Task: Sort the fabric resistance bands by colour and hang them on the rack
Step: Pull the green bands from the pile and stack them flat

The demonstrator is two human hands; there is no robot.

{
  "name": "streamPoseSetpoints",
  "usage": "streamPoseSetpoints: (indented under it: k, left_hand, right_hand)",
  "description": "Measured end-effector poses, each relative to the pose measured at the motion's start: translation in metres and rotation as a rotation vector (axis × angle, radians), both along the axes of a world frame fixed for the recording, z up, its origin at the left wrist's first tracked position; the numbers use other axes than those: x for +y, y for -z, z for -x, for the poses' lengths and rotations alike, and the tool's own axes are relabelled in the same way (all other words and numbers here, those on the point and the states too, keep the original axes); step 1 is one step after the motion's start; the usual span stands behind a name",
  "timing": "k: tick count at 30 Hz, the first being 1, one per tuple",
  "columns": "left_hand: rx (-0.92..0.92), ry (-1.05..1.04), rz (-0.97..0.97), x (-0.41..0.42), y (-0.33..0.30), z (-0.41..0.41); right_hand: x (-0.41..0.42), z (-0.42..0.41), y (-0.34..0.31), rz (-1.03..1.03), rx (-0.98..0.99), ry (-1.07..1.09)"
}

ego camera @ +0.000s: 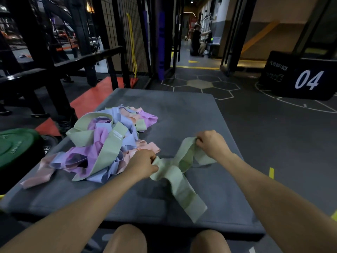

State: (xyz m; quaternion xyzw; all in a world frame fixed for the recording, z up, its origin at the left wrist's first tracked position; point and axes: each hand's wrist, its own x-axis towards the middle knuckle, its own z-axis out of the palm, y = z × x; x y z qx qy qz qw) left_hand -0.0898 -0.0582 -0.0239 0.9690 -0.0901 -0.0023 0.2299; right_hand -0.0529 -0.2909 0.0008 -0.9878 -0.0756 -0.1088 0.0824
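Now both hands grip the pale green fabric resistance bands (179, 172), pulled apart from the mixed pile of green, lilac, blue and peach bands (102, 143) on the grey padded mat (182, 110). The left hand (144, 164) pinches one end and the right hand (211, 142) lifts the other, probably to keep this colour separate.

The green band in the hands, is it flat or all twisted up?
Twisted. The green band crosses over itself between the left hand and right hand.
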Motion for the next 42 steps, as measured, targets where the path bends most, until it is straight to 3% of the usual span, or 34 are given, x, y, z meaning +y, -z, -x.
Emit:
streamPoseSetpoints:
  k: [10, 15, 18, 21, 24, 34, 38, 42]
  left_hand:
    - [0.017, -0.021, -0.117, 0.006, -0.012, 0.006]
    - [-0.114, 0.052, -0.069, -0.032, -0.04, 0.013]
    - [-0.115, 0.048, 0.124, -0.059, -0.043, 0.011]
    - [0.095, 0.045, 0.472, -0.078, -0.041, 0.003]
    - [0.218, 0.122, 0.67, -0.085, -0.038, -0.004]
    - [0.362, 0.2, 1.305, -0.061, -0.062, 0.001]
    - [0.342, 0.248, 1.362, -0.056, -0.074, -0.001]
    - [0.271, 0.129, 1.314, -0.071, -0.077, -0.002]
  right_hand:
    - [-0.006, 0.019, -0.025, -0.125, -0.026, 0.085]
    - [-0.002, 0.02, -0.042, -0.156, -0.071, 0.06]
    - [-0.004, 0.024, -0.053, -0.201, -0.077, 0.007]
    - [-0.009, 0.029, -0.064, -0.25, -0.084, -0.033]
    - [-0.019, 0.035, -0.071, -0.326, -0.079, -0.013]
    - [-0.041, 0.034, -0.057, -0.347, -0.003, 0.038]
    - [-0.034, 0.037, -0.05, -0.311, 0.092, -0.007]
    - [-0.03, 0.038, -0.046, -0.365, 0.144, -0.088]
